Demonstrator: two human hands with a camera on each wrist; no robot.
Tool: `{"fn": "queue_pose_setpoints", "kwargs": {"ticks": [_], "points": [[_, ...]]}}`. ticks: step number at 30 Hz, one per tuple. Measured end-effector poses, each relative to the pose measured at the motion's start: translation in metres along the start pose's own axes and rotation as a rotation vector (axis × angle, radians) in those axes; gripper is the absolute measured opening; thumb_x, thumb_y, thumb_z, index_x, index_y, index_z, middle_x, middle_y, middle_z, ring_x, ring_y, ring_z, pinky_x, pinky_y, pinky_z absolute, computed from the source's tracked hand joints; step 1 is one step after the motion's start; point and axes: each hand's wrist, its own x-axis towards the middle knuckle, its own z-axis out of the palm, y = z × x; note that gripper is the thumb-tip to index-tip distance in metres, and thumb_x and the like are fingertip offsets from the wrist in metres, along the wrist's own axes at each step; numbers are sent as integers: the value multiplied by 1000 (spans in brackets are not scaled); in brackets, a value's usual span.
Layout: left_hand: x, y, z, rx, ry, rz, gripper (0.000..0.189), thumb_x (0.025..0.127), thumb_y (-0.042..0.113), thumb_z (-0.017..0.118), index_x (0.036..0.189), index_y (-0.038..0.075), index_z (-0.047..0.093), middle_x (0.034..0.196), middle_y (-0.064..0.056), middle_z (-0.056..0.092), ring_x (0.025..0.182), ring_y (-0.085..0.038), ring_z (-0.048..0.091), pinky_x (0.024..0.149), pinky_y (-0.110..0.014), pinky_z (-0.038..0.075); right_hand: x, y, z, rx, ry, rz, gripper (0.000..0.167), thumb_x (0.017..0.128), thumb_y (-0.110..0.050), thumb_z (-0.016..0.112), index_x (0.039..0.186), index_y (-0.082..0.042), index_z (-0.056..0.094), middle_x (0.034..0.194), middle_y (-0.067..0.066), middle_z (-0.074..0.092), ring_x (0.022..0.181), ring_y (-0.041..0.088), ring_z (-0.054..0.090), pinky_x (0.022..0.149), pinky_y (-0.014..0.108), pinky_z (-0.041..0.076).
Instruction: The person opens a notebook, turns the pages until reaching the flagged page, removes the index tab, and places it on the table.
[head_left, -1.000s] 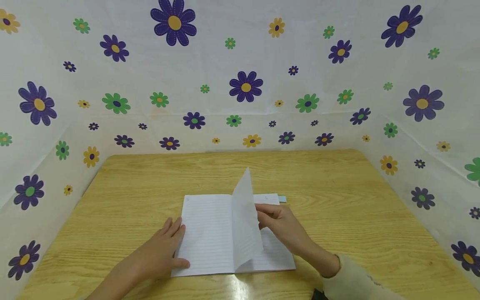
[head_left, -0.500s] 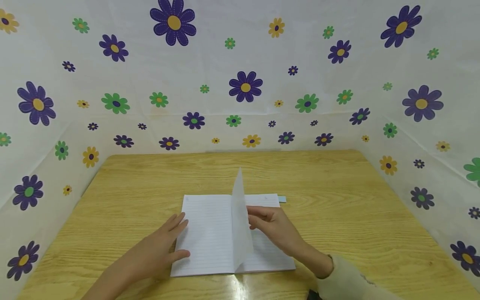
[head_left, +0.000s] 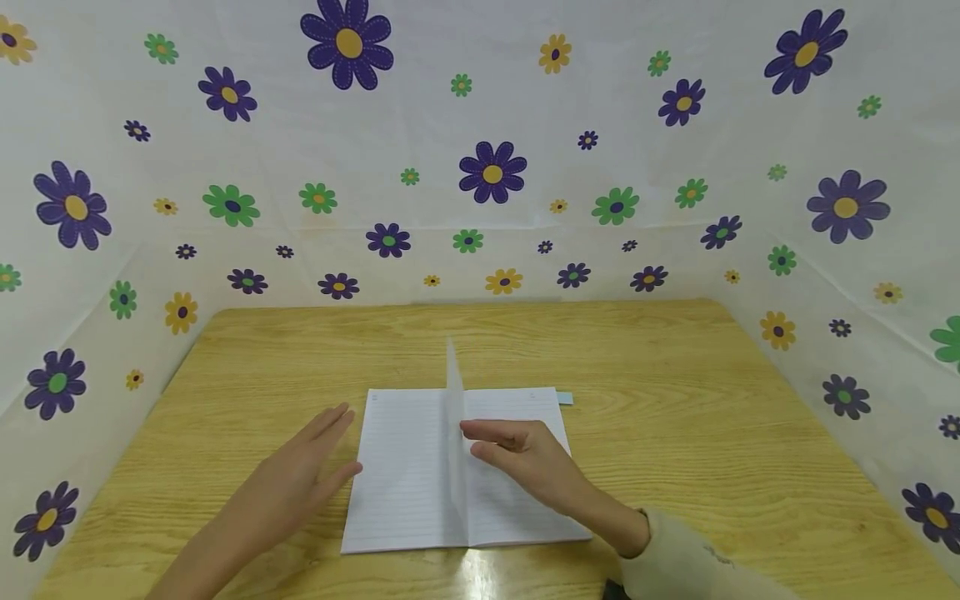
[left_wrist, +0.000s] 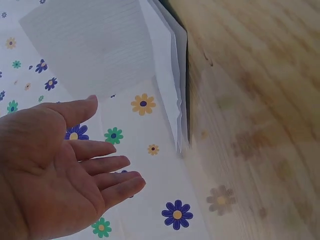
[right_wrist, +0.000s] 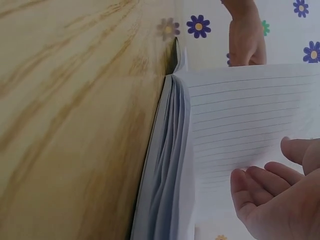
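An open notebook (head_left: 401, 492) with ruled white pages lies on the table. One page (head_left: 454, 400) stands almost upright from its spine, tipped slightly left. My right hand (head_left: 536, 471) is over the right-hand side, its straight fingertips against the standing page and the thumb held apart. Ruled lines on that raised page (right_wrist: 240, 110) show behind the loosely bent fingers in the right wrist view. Beside the notebook's left edge, my left hand (head_left: 288, 471) hovers with fingers extended and thumb spread. The left wrist view shows its palm (left_wrist: 55, 175) holding nothing.
Wood-grain table (head_left: 637, 358) surrounds the notebook. A light blue tab (head_left: 566, 398) sticks out at the notebook's top right. White flower-printed cloth (head_left: 420, 125) walls off the back and both sides. A small dark object (head_left: 615, 591) shows at the bottom edge by the right sleeve.
The raised page has swung left past upright, with my right hand moving left along with it. The right thumb has parted from the page. My left hand has drawn back off the notebook's left edge.
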Motion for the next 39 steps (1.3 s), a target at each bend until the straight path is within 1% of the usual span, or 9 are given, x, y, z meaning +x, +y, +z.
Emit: {"fn": "queue_pose_setpoints", "kwargs": {"ticks": [5,11,17,20,24,28,31,35,39], "points": [[-1,3,-5,-35,26,-24,59,103,22,66,150,-8,46,156,-25,44,142,-44,44,108,-61,42,2,3,7,-49,-41,44,36,103,-20,66,135,-3,68,136,5,68,129,19,61,101,23,50],[0,5,-7,-67,60,-38,53,105,17,62,150,-7,47,155,-24,45,141,-43,46,109,-60,41,7,10,17,-137,-109,37,35,106,-22,61,135,-4,69,137,5,67,132,20,58,103,24,48],[1,8,0,-81,42,-22,57,103,20,66,149,-9,47,154,-26,46,140,-43,46,107,-59,44,12,13,21,-278,-231,62,41,110,-27,53,141,-3,63,143,5,63,138,18,52,111,33,44],[3,8,7,-76,0,-13,62,101,23,69,149,-9,47,154,-27,45,142,-45,43,108,-59,43,13,11,22,-336,-289,74,42,111,-28,50,144,-4,60,147,6,59,140,18,49,115,36,41],[6,10,17,-85,-93,-4,68,98,27,73,149,-9,46,158,-26,41,145,-48,37,110,-59,41,14,8,22,-404,-349,90,44,111,-28,49,149,-7,56,153,7,53,145,21,44,119,38,35],[10,14,25,-103,-198,34,72,97,29,75,150,-9,46,162,-23,35,149,-46,30,112,-57,39,13,7,22,-425,-403,95,46,112,-27,47,153,-8,50,159,10,45,149,24,38,122,40,31],[12,21,30,-134,-273,64,75,95,30,77,150,-9,45,164,-24,31,152,-46,25,115,-58,34,13,8,21,-417,-431,94,47,112,-27,46,155,-8,47,161,12,41,150,24,35,122,41,30],[16,27,37,-116,-346,74,82,92,35,79,150,-11,44,163,-28,28,151,-49,21,117,-61,28,11,8,21,-448,-450,59,49,111,-29,49,155,-7,47,161,14,40,150,24,36,121,42,31],[19,29,42,-71,-380,74,88,89,39,81,150,-12,43,163,-31,28,151,-51,21,119,-61,26,8,6,20,-569,-454,-20,54,107,-28,59,155,-5,47,160,16,43,148,26,39,119,47,35]]}}
